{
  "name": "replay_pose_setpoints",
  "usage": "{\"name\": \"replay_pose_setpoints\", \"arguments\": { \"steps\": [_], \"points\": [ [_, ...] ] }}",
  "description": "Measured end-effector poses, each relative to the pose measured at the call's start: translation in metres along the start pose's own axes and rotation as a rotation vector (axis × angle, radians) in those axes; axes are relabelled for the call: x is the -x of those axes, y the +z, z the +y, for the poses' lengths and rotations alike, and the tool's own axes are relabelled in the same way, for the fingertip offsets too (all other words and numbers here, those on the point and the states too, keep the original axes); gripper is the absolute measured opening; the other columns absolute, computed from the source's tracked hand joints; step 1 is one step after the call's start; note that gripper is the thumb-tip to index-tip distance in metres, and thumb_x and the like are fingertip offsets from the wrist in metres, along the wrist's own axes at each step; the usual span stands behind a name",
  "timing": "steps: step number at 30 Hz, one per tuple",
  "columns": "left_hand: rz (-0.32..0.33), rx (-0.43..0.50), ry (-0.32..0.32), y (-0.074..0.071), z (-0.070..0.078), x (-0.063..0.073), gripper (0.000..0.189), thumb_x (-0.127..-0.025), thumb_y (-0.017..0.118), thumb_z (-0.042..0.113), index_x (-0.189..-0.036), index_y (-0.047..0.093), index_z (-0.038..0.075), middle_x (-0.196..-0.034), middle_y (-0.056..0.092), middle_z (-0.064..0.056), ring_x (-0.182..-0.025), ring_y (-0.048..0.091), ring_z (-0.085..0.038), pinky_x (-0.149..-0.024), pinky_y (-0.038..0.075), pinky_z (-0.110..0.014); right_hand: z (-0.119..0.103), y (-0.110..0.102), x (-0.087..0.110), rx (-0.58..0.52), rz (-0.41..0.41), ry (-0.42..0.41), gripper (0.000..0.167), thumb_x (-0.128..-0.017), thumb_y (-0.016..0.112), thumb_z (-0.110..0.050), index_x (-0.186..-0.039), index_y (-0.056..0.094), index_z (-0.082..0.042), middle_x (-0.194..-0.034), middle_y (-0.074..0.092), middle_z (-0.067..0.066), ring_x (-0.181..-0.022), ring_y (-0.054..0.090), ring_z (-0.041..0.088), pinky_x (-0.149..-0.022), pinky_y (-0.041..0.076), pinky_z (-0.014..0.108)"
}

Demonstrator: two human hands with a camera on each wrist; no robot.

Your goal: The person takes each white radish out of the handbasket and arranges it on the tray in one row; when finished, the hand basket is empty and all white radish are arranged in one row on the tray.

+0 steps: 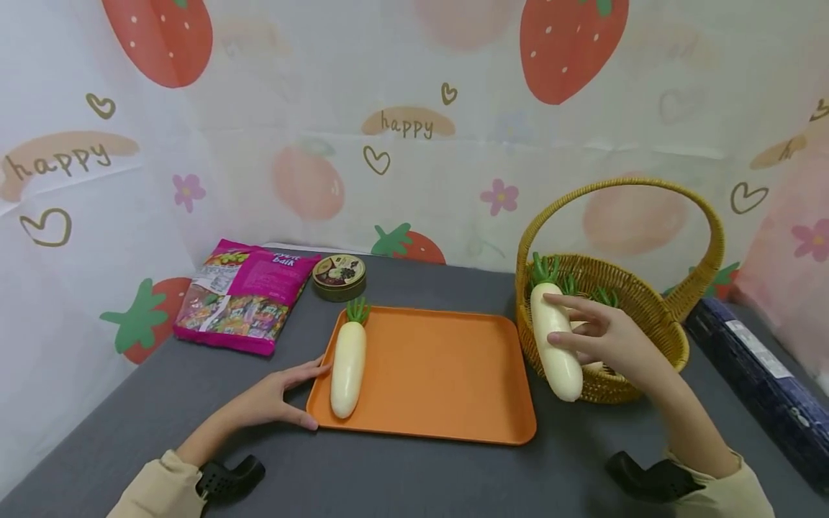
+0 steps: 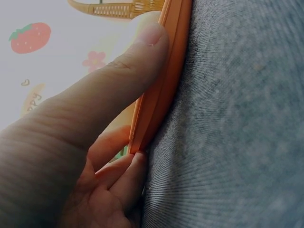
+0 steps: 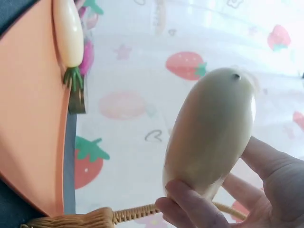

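Observation:
In the head view my right hand (image 1: 599, 331) holds a white radish (image 1: 555, 345) with green leaves between thumb and fingers, tilted in front of the wicker basket (image 1: 673, 352). The right wrist view shows the rounded bottom end of this radish (image 3: 209, 128). My left hand (image 1: 278, 399) grips the left front corner of an orange tray (image 1: 447, 374). Its thumb (image 2: 128, 69) lies against the tray's rim, while the fingers bend at the left edge. Another white radish (image 1: 348, 370) lies lengthwise at the tray's left side, leaves toward the back.
More radish leaves (image 1: 605, 296) show inside the basket, whose tall handle (image 1: 622, 183) arches over it. Behind the tray stand a pink snack bag (image 1: 249, 295) and a round tin (image 1: 339, 277). A dark blue long package (image 1: 764, 381) lies at the right.

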State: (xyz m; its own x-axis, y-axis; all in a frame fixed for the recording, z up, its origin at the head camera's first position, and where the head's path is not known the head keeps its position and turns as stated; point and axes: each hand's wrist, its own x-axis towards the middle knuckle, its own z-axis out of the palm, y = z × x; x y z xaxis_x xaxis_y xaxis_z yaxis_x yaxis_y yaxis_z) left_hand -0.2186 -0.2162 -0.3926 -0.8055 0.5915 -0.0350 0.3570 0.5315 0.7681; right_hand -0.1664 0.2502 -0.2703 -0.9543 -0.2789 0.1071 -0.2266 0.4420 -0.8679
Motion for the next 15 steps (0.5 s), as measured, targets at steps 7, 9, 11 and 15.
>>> {"name": "replay_pose_setpoints", "arguments": {
  "steps": [7, 9, 11, 15],
  "points": [
    [-0.002, -0.008, -0.004, 0.0, -0.001, -0.001, 0.077, -0.071, 0.075, 0.032, -0.134, 0.041, 0.004, -0.139, 0.027, -0.024, -0.126, 0.022, -0.04, -0.096, 0.02, -0.058, -0.007, 0.015, 0.003, -0.11, -0.124, -0.007, 0.056, -0.084, 0.063, -0.015, -0.136, 0.04, -0.011, -0.129, 0.038, 0.023, -0.095, 0.056, 0.026, -0.066, 0.049, 0.041],
    [0.003, -0.007, -0.004, 0.0, -0.001, -0.003, 0.077, -0.071, 0.075, 0.032, -0.134, 0.041, 0.004, -0.139, 0.027, -0.023, -0.127, 0.021, -0.039, -0.096, 0.02, -0.057, -0.008, 0.02, 0.001, -0.165, -0.18, 0.005, 0.057, -0.084, 0.063, -0.014, -0.136, 0.041, -0.012, -0.131, 0.037, 0.021, -0.097, 0.055, 0.029, -0.067, 0.049, 0.044],
    [0.005, -0.01, -0.007, -0.001, -0.001, -0.004, 0.077, -0.071, 0.076, 0.032, -0.134, 0.041, 0.004, -0.139, 0.027, -0.023, -0.127, 0.021, -0.039, -0.096, 0.02, -0.057, -0.006, 0.027, -0.003, -0.196, -0.213, 0.012, 0.057, -0.084, 0.064, -0.014, -0.136, 0.041, -0.013, -0.132, 0.036, 0.021, -0.098, 0.054, 0.03, -0.069, 0.048, 0.045],
    [-0.003, 0.004, -0.018, 0.001, -0.002, -0.001, 0.078, -0.071, 0.075, 0.032, -0.135, 0.04, 0.004, -0.14, 0.026, -0.023, -0.127, 0.02, -0.039, -0.097, 0.019, -0.057, 0.004, 0.044, -0.013, -0.205, -0.215, -0.002, 0.058, -0.083, 0.065, -0.016, -0.135, 0.041, -0.011, -0.131, 0.038, 0.021, -0.098, 0.054, 0.029, -0.069, 0.049, 0.042]
  ]
}}
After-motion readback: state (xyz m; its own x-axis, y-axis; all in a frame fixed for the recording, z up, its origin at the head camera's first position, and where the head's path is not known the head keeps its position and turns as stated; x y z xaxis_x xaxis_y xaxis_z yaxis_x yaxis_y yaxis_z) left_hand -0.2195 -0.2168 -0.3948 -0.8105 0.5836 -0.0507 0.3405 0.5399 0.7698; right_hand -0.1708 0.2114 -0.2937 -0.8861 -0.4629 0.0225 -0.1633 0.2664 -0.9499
